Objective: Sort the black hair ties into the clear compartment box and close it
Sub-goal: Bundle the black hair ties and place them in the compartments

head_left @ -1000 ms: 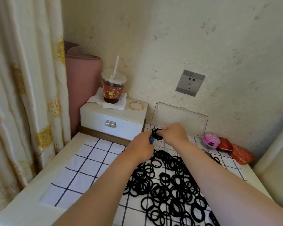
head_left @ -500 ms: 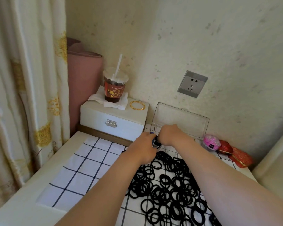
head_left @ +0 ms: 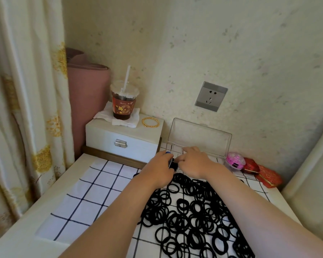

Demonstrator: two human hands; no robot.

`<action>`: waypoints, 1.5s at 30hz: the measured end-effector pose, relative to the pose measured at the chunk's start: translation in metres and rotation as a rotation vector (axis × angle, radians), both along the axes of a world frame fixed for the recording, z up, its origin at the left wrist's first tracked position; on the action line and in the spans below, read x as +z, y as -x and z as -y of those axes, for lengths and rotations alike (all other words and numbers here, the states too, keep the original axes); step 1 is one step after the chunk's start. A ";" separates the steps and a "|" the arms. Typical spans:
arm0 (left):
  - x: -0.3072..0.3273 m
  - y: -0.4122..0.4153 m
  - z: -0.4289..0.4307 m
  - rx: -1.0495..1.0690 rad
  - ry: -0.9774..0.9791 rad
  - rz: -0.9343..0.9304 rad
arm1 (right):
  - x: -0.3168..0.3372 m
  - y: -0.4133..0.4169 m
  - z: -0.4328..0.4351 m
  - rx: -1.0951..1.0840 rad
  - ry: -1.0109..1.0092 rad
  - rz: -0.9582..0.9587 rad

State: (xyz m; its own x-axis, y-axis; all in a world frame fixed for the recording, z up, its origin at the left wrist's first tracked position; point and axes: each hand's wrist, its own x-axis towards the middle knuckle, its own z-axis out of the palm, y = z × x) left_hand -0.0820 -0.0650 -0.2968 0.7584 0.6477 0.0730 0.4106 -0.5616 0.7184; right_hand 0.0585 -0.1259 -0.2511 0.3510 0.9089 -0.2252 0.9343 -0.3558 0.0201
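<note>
Several loose black hair ties [head_left: 190, 211] lie in a heap on the white checked cloth [head_left: 93, 194]. Behind the heap stands the clear compartment box, its lid [head_left: 199, 136] open and leaning toward the wall. My hands mostly hide its compartments. My left hand [head_left: 160, 169] and my right hand [head_left: 193, 162] meet at the box's front left corner. Both pinch a small bundle of black hair ties [head_left: 173, 165]. A bit of blue [head_left: 168, 152] shows at my left fingertips; I cannot tell what it is.
A white drawer box [head_left: 123, 138] at the back left carries a lidded drink cup [head_left: 124, 101] on a tissue and gold bangles [head_left: 150, 122]. A pink roll [head_left: 88, 101] and a curtain stand left. A pink ball [head_left: 235, 161] and red pouches [head_left: 265, 176] lie right.
Both hands have come down and forward with the bundle, from above the heap to the box's front left corner. The camera has shifted slightly.
</note>
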 end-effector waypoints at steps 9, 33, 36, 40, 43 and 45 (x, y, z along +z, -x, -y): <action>0.012 0.010 0.013 0.126 -0.196 0.101 | 0.011 -0.004 0.048 -0.009 -0.426 -0.233; 0.000 -0.003 0.027 -0.106 -0.253 -0.201 | -0.017 -0.007 0.087 -0.018 -0.138 -0.184; -0.007 -0.004 0.028 -0.116 -0.356 -0.281 | -0.021 -0.002 0.086 -0.037 -0.103 -0.065; -0.011 -0.007 0.031 -0.111 -0.392 -0.319 | -0.022 -0.001 0.084 -0.009 -0.116 -0.041; -0.006 -0.009 0.032 -0.078 -0.310 -0.266 | -0.018 -0.004 0.084 0.007 -0.151 -0.050; 0.001 -0.009 0.031 -0.029 -0.161 -0.201 | -0.015 -0.011 0.085 -0.036 -0.185 -0.139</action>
